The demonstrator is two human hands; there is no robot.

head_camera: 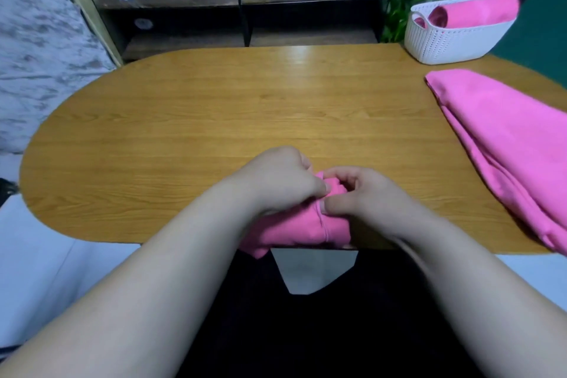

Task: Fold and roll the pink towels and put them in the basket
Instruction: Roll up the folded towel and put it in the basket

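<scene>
A soft pink towel (pixel 294 228), tightly rolled, is gripped at the lower centre by the left hand (pixel 277 179) and right hand (pixel 365 196) on the oval wood-grain surface (pixel 214 107); the white woven-pattern basket (pixel 454 37) sits upper right.

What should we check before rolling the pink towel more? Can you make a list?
1. Left hand and right hand both grip the pink towel: ok.
2. Towel fully on the table: not ok, one corner hangs over the near edge.
3. Roll tight and even: cannot tell, the hands cover it.
4. Basket upright on the table: ok.
5. Room left in the basket beside the rolled towel: cannot tell.
</scene>
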